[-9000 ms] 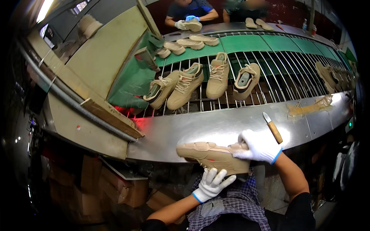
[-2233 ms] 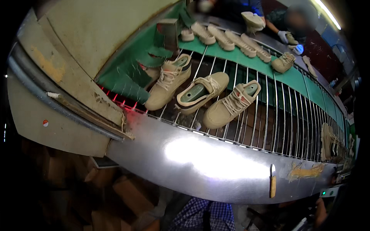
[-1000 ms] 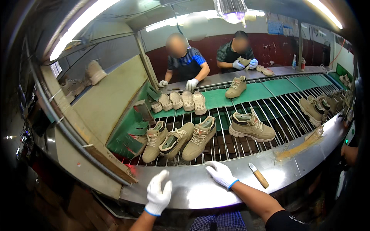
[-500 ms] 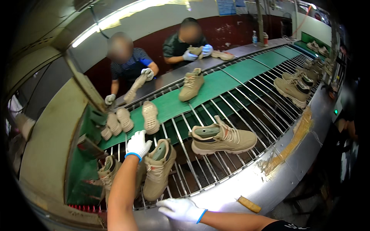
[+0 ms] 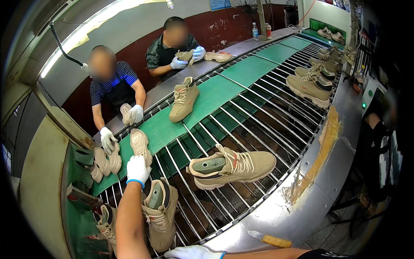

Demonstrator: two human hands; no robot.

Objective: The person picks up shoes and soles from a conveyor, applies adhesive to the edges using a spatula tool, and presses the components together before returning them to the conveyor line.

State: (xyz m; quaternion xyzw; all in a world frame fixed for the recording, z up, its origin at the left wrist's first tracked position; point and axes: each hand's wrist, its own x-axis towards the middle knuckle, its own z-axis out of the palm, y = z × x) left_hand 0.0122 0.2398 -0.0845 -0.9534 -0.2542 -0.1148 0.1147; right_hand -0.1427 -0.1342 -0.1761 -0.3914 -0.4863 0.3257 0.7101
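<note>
Hands well apart. Left hand at the near end of a sole on the green belt; whether its fingers grip cannot be told. Right hand at the steel ledge, just beside a shoe, grip unclear. Knife lies on the ledge

Head-worn fisheye, looking down and across rod conveyor.

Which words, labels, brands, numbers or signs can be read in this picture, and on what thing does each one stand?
No text can be read clearly.
Blue sheet at the top edge: print too small, sheet cut off.
Clear bottle: label too small.
Right black sleeve: white marks, unreadable.
Central beige shoe: small red mark, no legible letters.
</note>
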